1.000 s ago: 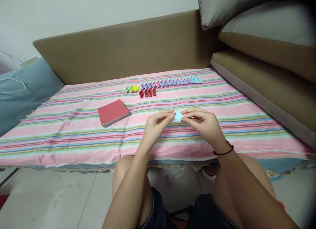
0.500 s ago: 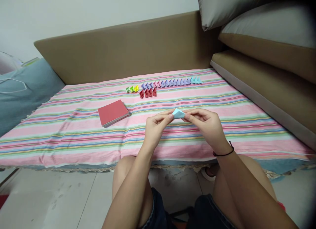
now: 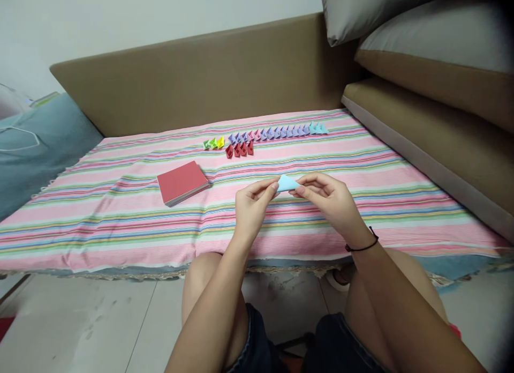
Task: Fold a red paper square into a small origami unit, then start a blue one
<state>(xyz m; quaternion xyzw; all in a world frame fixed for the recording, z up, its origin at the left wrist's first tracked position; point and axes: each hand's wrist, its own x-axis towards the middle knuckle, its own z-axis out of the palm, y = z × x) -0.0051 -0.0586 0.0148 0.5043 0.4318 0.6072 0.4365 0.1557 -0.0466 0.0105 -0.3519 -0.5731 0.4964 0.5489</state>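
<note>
A small light-blue piece of folded paper, triangular in outline, is held up in front of me above the striped cloth. My left hand pinches its left corner between thumb and fingers. At the opposite corner, the thumb and fingers of my right hand are closed on it too. Past my hands, a long row of small folded paper pieces in purple, pink and light blue stands on the cloth. Several dark red ones form a shorter row before it, with green and yellow ones to the left.
A stack of red paper squares lies left of my hands on the striped cloth. Behind rises a brown backrest. Brown and grey cushions are piled at the right, and a blue cover lies far left.
The light-blue paper now shows a flatter, plainer triangular face than before. Both hands still grip its ends, with only small shifts; the camera view has moved slightly.
</note>
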